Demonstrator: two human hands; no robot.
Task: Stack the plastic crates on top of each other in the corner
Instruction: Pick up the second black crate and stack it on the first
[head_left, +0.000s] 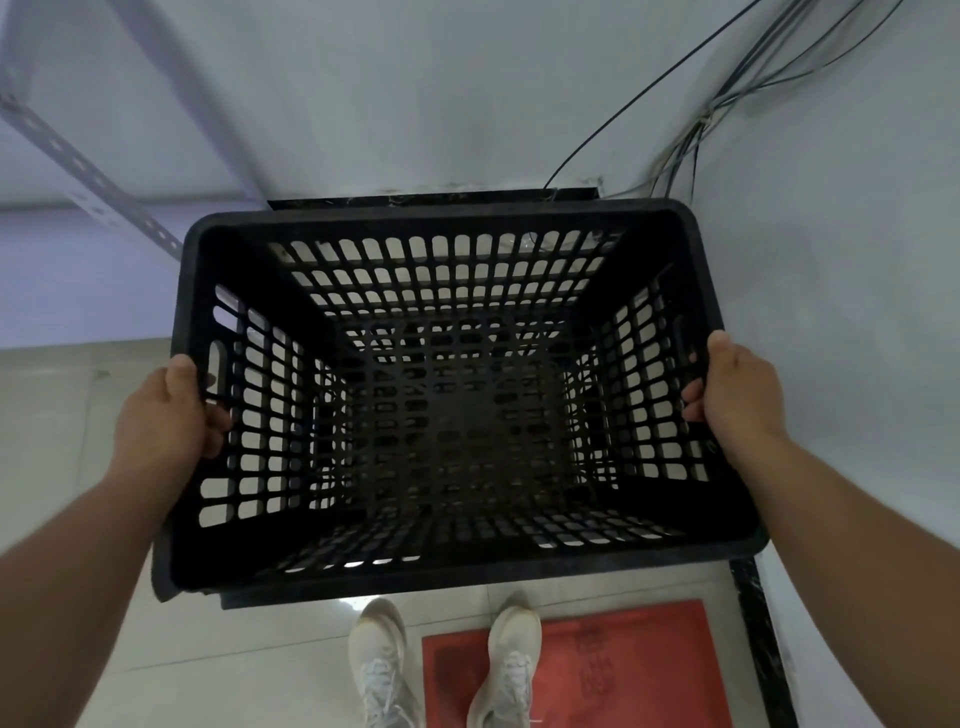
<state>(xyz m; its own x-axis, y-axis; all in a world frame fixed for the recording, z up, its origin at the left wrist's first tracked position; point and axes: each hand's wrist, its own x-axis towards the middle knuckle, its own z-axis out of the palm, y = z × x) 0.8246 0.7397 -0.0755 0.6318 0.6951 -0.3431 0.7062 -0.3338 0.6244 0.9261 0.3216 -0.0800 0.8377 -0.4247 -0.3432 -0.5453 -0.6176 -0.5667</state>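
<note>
The left hand (166, 415) gripped the left short wall of the black plastic crate (452, 571), thumb over the rim and fingers curled through the slots. The right hand (737, 389) gripped the right short wall the same way, its fingertips showing inside through the lattice. The crate sat open side up in the corner of the room, its far rim close to the back wall (415, 93) and its right rim near the side wall (857, 260). Another dark rim (228, 597) showed just under its near-left corner. Black cables (691, 150) ran down the corner behind it. On the tiled floor (234, 649) near the crate's front edge stood two white sneakers (382, 665), the right one on a red mat (623, 670).
</note>
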